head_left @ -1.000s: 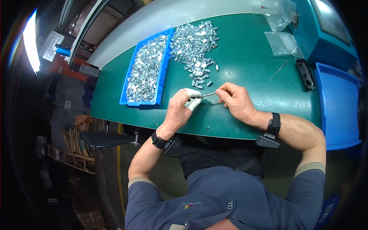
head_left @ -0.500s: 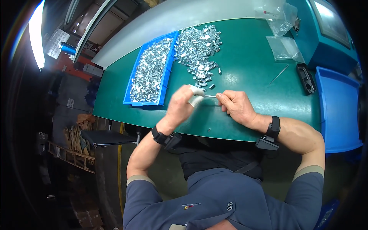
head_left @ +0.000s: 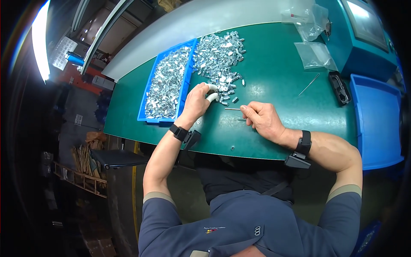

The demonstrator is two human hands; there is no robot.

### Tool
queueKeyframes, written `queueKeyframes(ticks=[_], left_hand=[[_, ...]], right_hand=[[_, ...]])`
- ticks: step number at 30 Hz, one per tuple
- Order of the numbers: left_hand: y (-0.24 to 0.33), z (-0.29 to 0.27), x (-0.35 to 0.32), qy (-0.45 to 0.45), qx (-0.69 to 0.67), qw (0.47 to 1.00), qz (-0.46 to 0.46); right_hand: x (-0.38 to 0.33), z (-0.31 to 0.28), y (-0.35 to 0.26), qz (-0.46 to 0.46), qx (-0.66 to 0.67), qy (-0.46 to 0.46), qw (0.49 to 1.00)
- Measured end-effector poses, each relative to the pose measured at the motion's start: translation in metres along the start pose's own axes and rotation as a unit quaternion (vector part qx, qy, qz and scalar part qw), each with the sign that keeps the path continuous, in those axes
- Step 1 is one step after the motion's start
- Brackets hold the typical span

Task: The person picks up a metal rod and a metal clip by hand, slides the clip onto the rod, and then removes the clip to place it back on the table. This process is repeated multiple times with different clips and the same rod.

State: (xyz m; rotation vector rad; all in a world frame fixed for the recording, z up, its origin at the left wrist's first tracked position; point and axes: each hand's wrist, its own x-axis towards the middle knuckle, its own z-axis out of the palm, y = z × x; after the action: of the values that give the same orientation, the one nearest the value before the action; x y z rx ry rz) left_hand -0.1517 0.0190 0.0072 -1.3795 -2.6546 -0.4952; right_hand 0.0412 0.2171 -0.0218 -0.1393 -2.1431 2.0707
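My left hand [head_left: 198, 101], white finger covers on its thumb and a fingertip, is at the near end of a heap of small shiny metal parts [head_left: 218, 53]. Its thumb and finger stand apart beside the closest pieces, and nothing shows held between them. To the right, my right hand [head_left: 263, 118] pinches a thin metal rod [head_left: 232, 109], whose bare end points left, just above the green tabletop. Left of the heap stands a blue tray [head_left: 185, 92] full of similar metal parts.
At the right lie clear plastic bags [head_left: 316, 55], a thin metal pin [head_left: 309, 84] and a black open case [head_left: 340, 88]. Beyond them are a teal machine with a screen [head_left: 368, 23] and a blue bin [head_left: 379, 124]. A black stool seat [head_left: 117, 157] is at the lower left.
My left hand has moved away from the rod's end, up and left to the near parts of the heap. My right hand keeps the rod in nearly the same place.
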Motion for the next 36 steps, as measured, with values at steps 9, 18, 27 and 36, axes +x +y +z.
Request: queueKeyframes(ticks=[9, 18, 27, 36], left_hand=[[0.04, -0.005, -0.033, 0.04, -0.194, 0.98, -0.025], [0.057, -0.009, -0.047, 0.051, -0.189, 0.979, 0.051], [0.085, -0.014, -0.036, 0.032, -0.078, 0.982, 0.17], [0.049, -0.025, -0.031, 0.032, -0.017, 0.99, 0.136]], right_hand=[[0.001, 0.0, 0.004, -0.008, 0.016, -0.002, 1.0], [0.001, 0.002, 0.007, -0.017, -0.014, -0.003, 1.0], [0.0, 0.002, 0.005, -0.043, -0.098, -0.049, 0.993], [-0.002, 0.002, 0.003, -0.018, -0.019, -0.001, 1.0]])
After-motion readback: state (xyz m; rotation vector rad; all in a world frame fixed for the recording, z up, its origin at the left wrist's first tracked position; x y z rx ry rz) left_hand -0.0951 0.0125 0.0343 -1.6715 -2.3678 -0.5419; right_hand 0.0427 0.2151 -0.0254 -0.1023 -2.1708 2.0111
